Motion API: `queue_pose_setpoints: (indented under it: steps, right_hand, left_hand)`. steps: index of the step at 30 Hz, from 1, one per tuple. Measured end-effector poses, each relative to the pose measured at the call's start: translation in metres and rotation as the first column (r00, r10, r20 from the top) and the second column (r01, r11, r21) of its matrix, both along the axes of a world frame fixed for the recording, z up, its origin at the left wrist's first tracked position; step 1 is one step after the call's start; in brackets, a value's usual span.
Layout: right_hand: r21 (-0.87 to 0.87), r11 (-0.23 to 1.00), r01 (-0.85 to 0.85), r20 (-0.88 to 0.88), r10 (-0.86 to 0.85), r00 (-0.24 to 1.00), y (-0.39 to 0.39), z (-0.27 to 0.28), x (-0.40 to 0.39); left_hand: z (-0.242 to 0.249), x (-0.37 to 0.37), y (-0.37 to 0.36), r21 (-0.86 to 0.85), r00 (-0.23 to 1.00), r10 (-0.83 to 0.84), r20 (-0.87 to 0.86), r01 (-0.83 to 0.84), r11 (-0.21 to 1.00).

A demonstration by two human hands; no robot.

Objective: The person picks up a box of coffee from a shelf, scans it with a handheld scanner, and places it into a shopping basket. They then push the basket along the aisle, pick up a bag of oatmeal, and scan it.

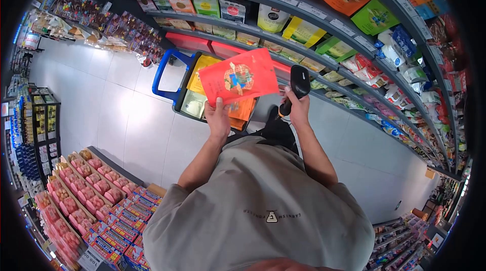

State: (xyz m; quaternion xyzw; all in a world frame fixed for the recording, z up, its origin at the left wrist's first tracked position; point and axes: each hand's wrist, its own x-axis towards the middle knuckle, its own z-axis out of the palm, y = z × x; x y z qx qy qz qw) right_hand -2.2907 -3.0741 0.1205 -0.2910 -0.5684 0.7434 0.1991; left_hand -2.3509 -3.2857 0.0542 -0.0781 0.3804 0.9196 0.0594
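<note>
My left hand pinches the lower edge of a red snack pouch with a gold and blue print on its front. The pouch is held up flat, facing me, over a shopping basket cart with a blue handle. Wrapped round the grip of a black handheld barcode scanner is my right hand, just right of the pouch. In the cart lie a yellow pouch, a pale pouch and an orange pouch, partly hidden by the red one.
Shelves of packaged food with price tags curve along the front and right. Pink packs and blue boxes are stacked at the lower left. Hanging snack bags stand at the upper left. Grey floor tiles lie around the cart.
</note>
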Motion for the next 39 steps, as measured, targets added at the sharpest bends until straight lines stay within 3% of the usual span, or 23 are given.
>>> queue_pose_setpoints:
  steps: [7,9,11,20,25,27,31,32,35,36,38,39]
  right_hand:
    - [0.09,0.994,-0.066,0.0,0.066,0.998,0.027,0.032,0.001]
    - [0.147,0.986,0.075,-0.142,-0.054,0.988,0.042,0.031,0.002]
    - [0.117,0.992,0.053,-0.126,-0.038,0.991,0.065,0.041,0.008]
    - [0.084,0.994,-0.072,-0.303,0.094,0.948,0.145,0.111,0.041]
    - [0.107,0.986,-0.13,-0.327,0.158,0.932,0.177,0.142,0.061]
    - [0.074,0.993,-0.093,-0.394,0.115,0.912,0.186,0.149,0.069]
    - [0.062,0.992,-0.111,-0.365,0.126,0.923,0.203,0.157,0.083]
    - [0.06,0.993,-0.105,-0.372,0.12,0.92,0.208,0.157,0.086]
    - [0.034,0.991,-0.126,-0.371,0.13,0.92,0.216,0.156,0.091]
    - [0.014,0.991,-0.133,-0.366,0.128,0.922,0.216,0.155,0.092]
    - [0.006,0.992,-0.129,-0.342,0.123,0.931,0.216,0.154,0.094]
    - [-0.002,0.989,-0.148,-0.331,0.139,0.933,0.217,0.153,0.095]
  left_hand:
    - [0.044,0.017,0.042,0.017,0.993,-0.059,-0.104,0.062,0.998]
    - [0.047,0.018,0.057,0.038,0.989,-0.075,-0.128,0.081,0.996]
    - [0.051,0.022,0.074,0.053,0.985,-0.09,-0.147,0.099,0.994]
    - [0.061,0.044,0.155,0.194,0.943,-0.328,-0.05,0.332,0.923]
    - [0.054,0.058,0.196,0.092,0.832,-0.549,-0.086,0.555,0.827]
    - [0.051,0.065,0.212,0.019,0.811,-0.573,-0.119,0.579,0.815]
    - [0.069,0.082,0.247,-0.103,0.733,-0.655,-0.186,0.648,0.755]
    - [0.072,0.086,0.256,-0.102,0.742,-0.644,-0.185,0.637,0.764]
    - [0.073,0.097,0.278,-0.412,0.704,-0.651,-0.285,0.523,0.746]
    - [0.074,0.099,0.282,-0.41,0.72,-0.637,-0.275,0.511,0.755]
    - [0.076,0.1,0.287,-0.612,0.732,-0.652,-0.196,0.428,0.665]
    - [0.075,0.106,0.286,-0.61,0.747,-0.639,-0.182,0.424,0.669]
